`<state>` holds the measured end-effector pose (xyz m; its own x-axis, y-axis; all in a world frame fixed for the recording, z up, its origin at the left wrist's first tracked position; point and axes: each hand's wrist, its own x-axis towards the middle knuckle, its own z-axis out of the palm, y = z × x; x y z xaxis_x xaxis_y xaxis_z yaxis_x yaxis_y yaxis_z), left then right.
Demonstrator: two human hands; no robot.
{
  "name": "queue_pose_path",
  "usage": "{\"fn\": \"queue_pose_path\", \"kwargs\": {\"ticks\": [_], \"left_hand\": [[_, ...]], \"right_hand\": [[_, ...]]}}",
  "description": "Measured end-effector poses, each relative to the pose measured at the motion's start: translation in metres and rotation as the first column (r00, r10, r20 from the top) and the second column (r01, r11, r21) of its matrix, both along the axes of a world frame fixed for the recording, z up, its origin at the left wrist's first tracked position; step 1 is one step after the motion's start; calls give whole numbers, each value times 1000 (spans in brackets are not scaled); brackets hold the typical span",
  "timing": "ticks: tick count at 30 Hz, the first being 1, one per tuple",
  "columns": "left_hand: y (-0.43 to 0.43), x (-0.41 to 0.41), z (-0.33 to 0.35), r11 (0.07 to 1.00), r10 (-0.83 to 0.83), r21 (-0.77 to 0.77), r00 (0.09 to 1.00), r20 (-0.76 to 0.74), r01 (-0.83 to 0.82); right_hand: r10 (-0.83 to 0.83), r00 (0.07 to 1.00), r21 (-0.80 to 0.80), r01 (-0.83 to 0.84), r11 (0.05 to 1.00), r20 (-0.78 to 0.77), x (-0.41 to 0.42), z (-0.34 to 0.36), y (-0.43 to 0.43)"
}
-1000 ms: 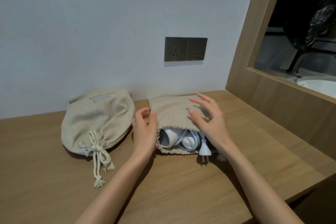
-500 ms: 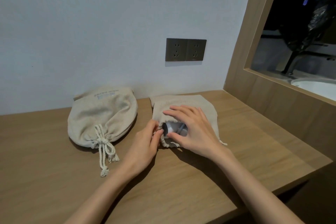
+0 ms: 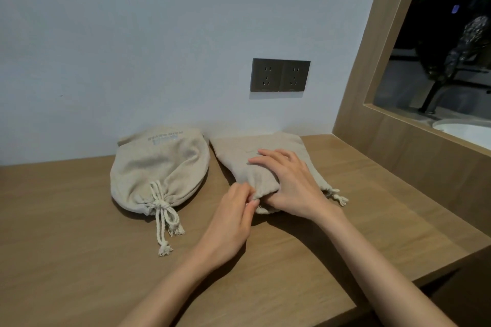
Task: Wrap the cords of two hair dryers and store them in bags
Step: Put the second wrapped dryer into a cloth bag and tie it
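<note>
A: Untied drawstring bag (image 3: 268, 167), where?
B: Flat on wooden surface (image 3: 79, 260), near the wall, mouth toward camera. Mouth hem pinched by left hand (image 3: 231, 223), fingertips curled onto the cloth.
A: Right hand (image 3: 288, 184)?
B: Spread on top of same bag, fingers straight, pressing down, gripping nothing.
A: Other one?
B: Tied drawstring bag (image 3: 159, 167) just beside, on the left, bulging. Knotted cord (image 3: 162, 207) at front, ends trailing on surface.
A: Further out?
B: Dark double wall socket (image 3: 280, 75) above the bags, wood-framed opening (image 3: 353, 119) at right.
</note>
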<state>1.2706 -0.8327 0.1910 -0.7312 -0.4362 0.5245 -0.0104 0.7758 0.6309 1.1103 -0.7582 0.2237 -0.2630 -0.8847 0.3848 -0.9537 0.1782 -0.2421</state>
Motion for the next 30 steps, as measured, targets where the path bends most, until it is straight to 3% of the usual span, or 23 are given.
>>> {"fn": "queue_pose_path", "kwargs": {"ticks": [12,15,19,22,25,30], "left_hand": [[-4,4,1,991,-106,79,993,-46,109],[-6,3,-1,991,-62,114,998,-17,64],[-11,0,-5,987,86,141,996,-18,-82],[-15,-1,-7,978,125,172,992,-9,-122],[-13,-1,-7,970,105,214,993,47,-113],[-1,-15,-2,958,84,270,994,75,-101]], "right_hand": [[-216,975,-220,200,955,-50,13,-20,-23],[-163,984,-124,153,980,-76,4,-14,-19],[-21,998,56,18,998,58,-18,-3,4],[-108,992,129,99,987,66,-37,-9,25],[-181,955,169,144,975,234,-50,-20,44],[-198,934,118,170,978,298,-45,-29,54]]}}
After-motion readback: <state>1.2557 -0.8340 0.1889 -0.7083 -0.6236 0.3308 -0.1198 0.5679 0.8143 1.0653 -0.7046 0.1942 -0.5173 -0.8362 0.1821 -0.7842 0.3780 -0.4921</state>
